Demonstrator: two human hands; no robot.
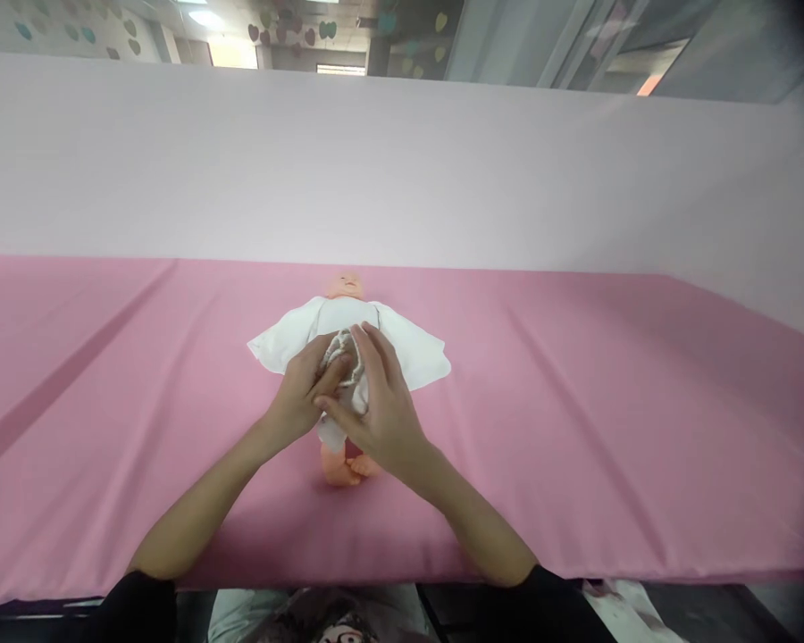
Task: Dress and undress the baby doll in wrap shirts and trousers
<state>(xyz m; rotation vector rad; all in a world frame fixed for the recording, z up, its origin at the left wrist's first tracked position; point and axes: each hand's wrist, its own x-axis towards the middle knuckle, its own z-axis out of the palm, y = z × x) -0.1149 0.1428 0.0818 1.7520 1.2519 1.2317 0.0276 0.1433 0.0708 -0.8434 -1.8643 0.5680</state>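
Note:
A small baby doll [346, 287] lies on its back on the pink cloth [576, 429], head away from me and feet [348, 468] toward me. A white garment [402, 344] is spread under and around its body like wings. My left hand [301, 393] and my right hand [379, 411] meet over the doll's waist, both pinching a bunched white piece of clothing [344, 350] with a gathered edge. The doll's middle is hidden beneath my hands.
The pink cloth covers a long table running left to right, with a fold line [73, 366] at the left. A pale pink backdrop [402, 161] rises behind it. Patterned fabric lies below the table's front edge [335, 625].

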